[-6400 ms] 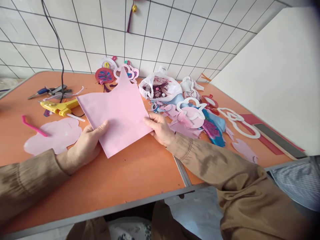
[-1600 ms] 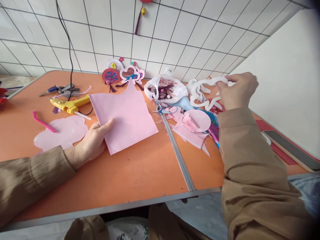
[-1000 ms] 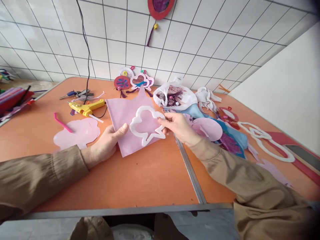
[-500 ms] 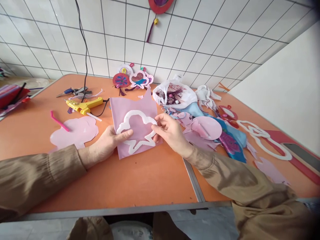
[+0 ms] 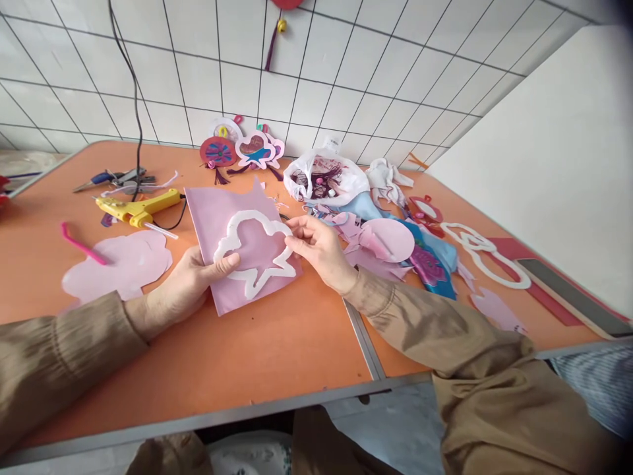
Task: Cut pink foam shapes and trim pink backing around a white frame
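Note:
A piece of pink fabric (image 5: pixel 208 210) is held up over the table, with a white cloud-and-star-shaped frame (image 5: pixel 253 284) lying flat against its front. My left hand (image 5: pixel 190 280) grips the lower left of both, its thumb pressing on the frame and its fingers hidden behind the fabric. At the right edge, my right hand (image 5: pixel 321 251) pinches the frame and fabric between thumb and fingers. Through the frame's opening the pink fabric shows.
On the left are a yellow glue gun (image 5: pixel 138 208), pliers (image 5: pixel 126 177), pink cutouts (image 5: pixel 123 264) and a pink pipe cleaner (image 5: pixel 84 244). Finished ornaments (image 5: pixel 254 150), a plastic bag (image 5: pixel 346 181) of tassels and fabric scraps (image 5: pixel 386 241) lie behind and right. White frames (image 5: pixel 494 257) sit farther right.
The view has turned a little to the right, so everything sits farther left. Both hands keep their hold on the fabric and frame, which look slightly more tilted.

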`<action>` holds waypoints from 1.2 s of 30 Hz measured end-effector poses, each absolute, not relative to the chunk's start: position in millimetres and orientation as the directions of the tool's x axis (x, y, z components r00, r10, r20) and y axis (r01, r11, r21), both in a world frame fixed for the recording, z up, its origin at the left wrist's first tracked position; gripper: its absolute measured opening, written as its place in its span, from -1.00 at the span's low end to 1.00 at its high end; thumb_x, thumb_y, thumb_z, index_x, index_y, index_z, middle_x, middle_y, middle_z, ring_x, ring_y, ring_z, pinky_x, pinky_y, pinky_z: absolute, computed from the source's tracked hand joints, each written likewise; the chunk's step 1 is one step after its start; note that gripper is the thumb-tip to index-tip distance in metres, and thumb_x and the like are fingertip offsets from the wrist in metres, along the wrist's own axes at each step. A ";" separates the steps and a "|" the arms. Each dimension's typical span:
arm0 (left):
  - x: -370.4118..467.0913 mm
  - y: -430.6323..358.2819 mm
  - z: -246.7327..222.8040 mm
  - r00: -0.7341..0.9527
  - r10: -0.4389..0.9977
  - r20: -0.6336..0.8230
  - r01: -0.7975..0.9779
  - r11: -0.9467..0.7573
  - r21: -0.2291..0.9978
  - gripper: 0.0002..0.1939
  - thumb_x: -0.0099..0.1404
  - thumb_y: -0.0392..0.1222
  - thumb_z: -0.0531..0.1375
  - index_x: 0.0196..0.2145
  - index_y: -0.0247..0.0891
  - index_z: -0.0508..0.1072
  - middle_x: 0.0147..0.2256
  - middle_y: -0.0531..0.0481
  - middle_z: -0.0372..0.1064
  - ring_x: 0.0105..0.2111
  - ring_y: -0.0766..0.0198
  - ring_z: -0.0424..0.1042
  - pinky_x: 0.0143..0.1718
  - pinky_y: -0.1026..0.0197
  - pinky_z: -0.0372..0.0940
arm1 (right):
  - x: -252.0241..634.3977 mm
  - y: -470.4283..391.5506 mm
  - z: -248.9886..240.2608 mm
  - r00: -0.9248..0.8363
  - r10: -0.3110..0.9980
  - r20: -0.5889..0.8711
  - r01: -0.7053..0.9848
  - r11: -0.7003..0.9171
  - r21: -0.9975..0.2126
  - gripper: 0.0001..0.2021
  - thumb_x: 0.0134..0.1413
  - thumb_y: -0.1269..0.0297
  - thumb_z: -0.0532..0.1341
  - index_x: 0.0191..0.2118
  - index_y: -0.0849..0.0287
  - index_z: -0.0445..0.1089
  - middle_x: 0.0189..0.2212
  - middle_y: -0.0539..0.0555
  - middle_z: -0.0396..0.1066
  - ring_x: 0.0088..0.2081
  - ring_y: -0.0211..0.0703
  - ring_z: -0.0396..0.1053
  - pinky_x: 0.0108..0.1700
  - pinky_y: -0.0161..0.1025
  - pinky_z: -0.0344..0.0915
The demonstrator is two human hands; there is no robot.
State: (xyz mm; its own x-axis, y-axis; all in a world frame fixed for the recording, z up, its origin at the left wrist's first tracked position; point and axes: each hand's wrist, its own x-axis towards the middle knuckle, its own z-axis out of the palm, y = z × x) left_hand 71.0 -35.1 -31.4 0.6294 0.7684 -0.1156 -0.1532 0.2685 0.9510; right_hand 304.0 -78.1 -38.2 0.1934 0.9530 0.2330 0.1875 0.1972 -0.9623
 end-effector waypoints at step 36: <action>70.7 -31.3 -36.1 0.601 0.778 -0.182 -0.031 0.251 0.967 -0.56 0.16 0.13 0.42 -0.18 -0.29 0.65 -0.23 -0.17 0.65 -0.26 -0.01 0.62 -0.23 0.06 0.50 | 308.3 -72.7 -47.2 0.232 0.965 0.124 -0.216 0.176 -0.961 -0.74 -0.17 0.09 0.40 -0.47 0.11 0.37 -0.52 -0.07 0.24 -0.41 -0.23 0.18 -0.27 -0.23 0.16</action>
State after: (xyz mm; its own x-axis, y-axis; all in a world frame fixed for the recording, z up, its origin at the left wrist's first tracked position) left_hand 70.7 -31.3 -36.1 0.6014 0.7779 -0.1823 -0.0315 0.2510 0.9675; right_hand 308.3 -72.7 -47.2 0.2316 0.9648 0.1245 -0.2157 0.1757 -0.9605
